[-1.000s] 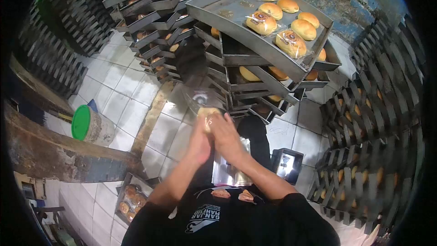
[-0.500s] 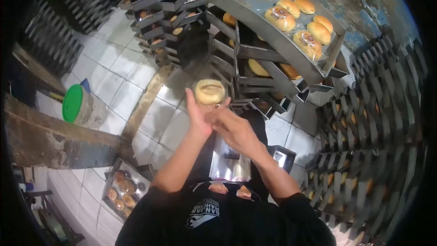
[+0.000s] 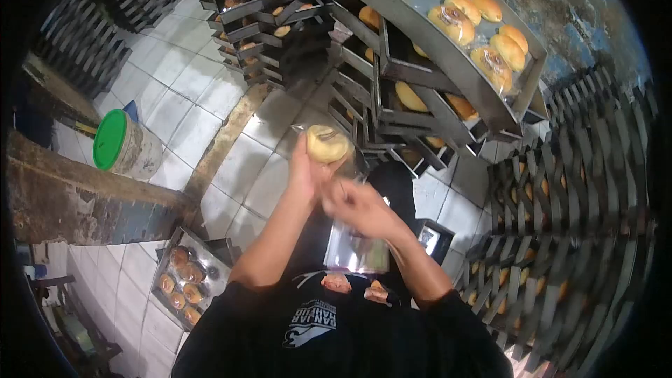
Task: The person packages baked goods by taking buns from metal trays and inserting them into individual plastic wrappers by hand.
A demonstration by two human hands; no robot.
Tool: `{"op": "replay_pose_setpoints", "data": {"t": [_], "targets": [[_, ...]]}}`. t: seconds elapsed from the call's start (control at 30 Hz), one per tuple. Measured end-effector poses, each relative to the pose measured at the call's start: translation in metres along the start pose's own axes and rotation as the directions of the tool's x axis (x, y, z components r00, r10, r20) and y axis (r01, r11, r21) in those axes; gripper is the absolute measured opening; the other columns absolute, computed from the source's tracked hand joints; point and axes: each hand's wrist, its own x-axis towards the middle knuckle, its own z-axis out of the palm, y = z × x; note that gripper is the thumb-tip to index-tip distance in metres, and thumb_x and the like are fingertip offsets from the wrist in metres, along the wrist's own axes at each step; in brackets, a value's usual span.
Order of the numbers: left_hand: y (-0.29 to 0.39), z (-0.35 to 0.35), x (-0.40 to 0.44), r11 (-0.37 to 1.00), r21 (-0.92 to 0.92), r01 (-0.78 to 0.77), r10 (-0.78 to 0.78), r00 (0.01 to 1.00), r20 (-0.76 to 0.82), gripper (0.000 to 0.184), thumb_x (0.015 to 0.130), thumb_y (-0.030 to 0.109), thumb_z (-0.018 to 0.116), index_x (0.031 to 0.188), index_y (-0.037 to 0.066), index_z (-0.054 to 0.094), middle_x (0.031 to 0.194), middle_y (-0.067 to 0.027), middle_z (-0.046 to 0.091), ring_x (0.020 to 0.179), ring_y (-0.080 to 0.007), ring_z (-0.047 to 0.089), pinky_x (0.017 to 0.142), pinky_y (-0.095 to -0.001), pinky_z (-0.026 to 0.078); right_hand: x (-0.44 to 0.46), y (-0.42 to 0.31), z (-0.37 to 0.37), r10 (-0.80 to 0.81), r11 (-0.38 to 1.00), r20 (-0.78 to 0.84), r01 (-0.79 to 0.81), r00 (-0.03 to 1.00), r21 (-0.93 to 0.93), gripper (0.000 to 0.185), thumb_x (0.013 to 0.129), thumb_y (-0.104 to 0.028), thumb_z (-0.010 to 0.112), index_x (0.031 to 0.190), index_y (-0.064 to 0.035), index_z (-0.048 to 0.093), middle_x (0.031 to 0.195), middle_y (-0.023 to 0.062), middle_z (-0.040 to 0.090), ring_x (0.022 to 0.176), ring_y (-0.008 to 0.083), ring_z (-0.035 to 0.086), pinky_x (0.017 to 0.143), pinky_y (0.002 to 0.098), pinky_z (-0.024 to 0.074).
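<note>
The bun [image 3: 327, 143] has tilted in its clear bag [image 3: 299, 128], left hand [image 3: 306, 173] cupping it.

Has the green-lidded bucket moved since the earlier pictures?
No. Judged against the brown floor strip, the bucket stands in the same place; only the camera view has shifted.

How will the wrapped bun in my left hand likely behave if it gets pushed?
The bun is probably light and soft, judging by its puffy look. The glossy clear wrapper may let it slip a little in your left hand. Its rounded sides suggest it could roll if nudged.
</note>
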Motion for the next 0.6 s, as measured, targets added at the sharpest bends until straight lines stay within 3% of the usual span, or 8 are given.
{"op": "replay_pose_setpoints", "data": {"t": [0.03, 0.13, 0.17, 0.27, 0.37, 0.43, 0.5, 0.6], "targets": [[0.009, -0.011, 0.007, 0.998, -0.005, -0.055, 0.055, 0.997, 0.049, 0.066, 0.105, 0.063, 0.039, 0.135, 0.007, 0.056, 0.13, -0.015, 0.064, 0.12, -0.0322, 0.062, 0.103, -0.0515, 0.051, -0.012, -0.007, -0.006, 0.122, 0.949, 0.162, -0.163, 0.979, 0.268, 0.021, 0.091, -0.007, 0.077, 0.087, -0.0047, 0.056, 0.103, 0.0062, 0.064, 0.09, 0.0152, 0.062, 0.073, 0.0269, 0.0513], [0.035, -0.041, -0.003, 0.997, 0.003, -0.072, 0.071, 0.99, 0.118, 0.06, 0.106, 0.06, 0.041, 0.134, 0.009, 0.055, 0.131, -0.0125, 0.065, 0.121, -0.0297, 0.062, 0.102, -0.0507, 0.051, -0.032, 0.002, -0.006, 0.033, 0.978, -0.009, -0.031, 0.999, 0.204, 0.018, 0.091, -0.006, 0.076, 0.09, -0.0034, 0.058, 0.106, 0.0044, 0.065, 0.093, 0.0156, 0.064, 0.076, 0.0305, 0.0539], [0.031, -0.04, -0.023, 0.998, -0.011, -0.054, 0.055, 0.988, 0.146, 0.06, 0.105, 0.061, 0.042, 0.133, 0.01, 0.056, 0.131, -0.0118, 0.065, 0.121, -0.0285, 0.063, 0.101, -0.0489, 0.052, -0.016, 0.009, -0.001, -0.122, 0.947, -0.433, -0.026, 0.893, -0.32, 0.019, 0.087, -0.006, 0.079, 0.097, -0.0025, 0.063, 0.103, 0.0073, 0.066, 0.09, 0.0188, 0.067, 0.076, 0.0343, 0.056], [0.014, -0.005, -0.078, 0.945, 0.081, 0.317, -0.327, 0.911, 0.252, 0.053, 0.109, 0.051, 0.042, 0.14, 0.01, 0.054, 0.139, -0.0105, 0.061, 0.124, -0.0257, 0.061, 0.104, -0.0424, 0.05, 0.001, -0.011, -0.002, -0.651, 0.471, -0.241, 0.134, 0.72, -0.872, 0.029, 0.079, -0.001, 0.082, 0.104, -0.0001, 0.068, 0.097, 0.0118, 0.066, 0.087, 0.0283, 0.067, 0.077, 0.0371, 0.0565], [0.006, -0.033, -0.057, 0.795, 0.598, -0.1, 0.109, 0.994, 0.021, 0.055, 0.11, 0.044, 0.043, 0.148, 0.005, 0.049, 0.143, -0.0105, 0.06, 0.126, -0.0231, 0.06, 0.108, -0.0401, 0.047, 0.004, 0.003, -0.004, -0.574, 0.589, -0.33, 0.098, 0.749, -0.802, 0.015, 0.088, -0.005, 0.075, 0.101, 0.0025, 0.069, 0.096, 0.0141, 0.066, 0.082, 0.029, 0.066, 0.075, 0.0357, 0.054], [0.01, -0.022, -0.047, 0.746, 0.648, -0.155, 0.098, 0.988, 0.123, 0.05, 0.11, 0.036, 0.045, 0.143, -0.001, 0.055, 0.139, -0.0121, 0.063, 0.125, -0.0237, 0.061, 0.111, -0.0367, 0.044, 0.016, 0.018, -0.024, -0.357, 0.801, -0.578, -0.078, 0.734, -0.594, 0.013, 0.096, -0.009, 0.068, 0.101, 0.0033, 0.069, 0.095, 0.0148, 0.066, 0.081, 0.0277, 0.066, 0.073, 0.0343, 0.0527], [0.013, -0.001, -0.05, 0.739, 0.655, -0.153, 0.04, 0.982, 0.185, 0.046, 0.11, 0.031, 0.044, 0.137, -0.002, 0.061, 0.135, -0.0122, 0.066, 0.123, -0.0252, 0.062, 0.111, -0.0363, 0.044, 0.026, 0.023, -0.035, -0.408, 0.769, -0.579, -0.075, 0.706, -0.634, 0.02, 0.102, -0.014, 0.06, 0.101, 0.0031, 0.07, 0.091, 0.0173, 0.066, 0.082, 0.0297, 0.066, 0.075, 0.036, 0.0515], [0.013, 0.007, -0.04, 0.444, 0.755, -0.483, 0.372, 0.866, 0.334, 0.036, 0.11, 0.024, 0.05, 0.118, -0.004, 0.071, 0.121, -0.0121, 0.07, 0.112, -0.0201, 0.064, 0.101, -0.0327, 0.049, 0.03, 0.015, -0.036, -0.405, 0.739, -0.51, -0.057, 0.759, -0.671, 0.021, 0.101, -0.016, 0.06, 0.098, 0.0027, 0.069, 0.091, 0.0212, 0.067, 0.087, 0.0388, 0.067, 0.077, 0.0449, 0.052]]}}
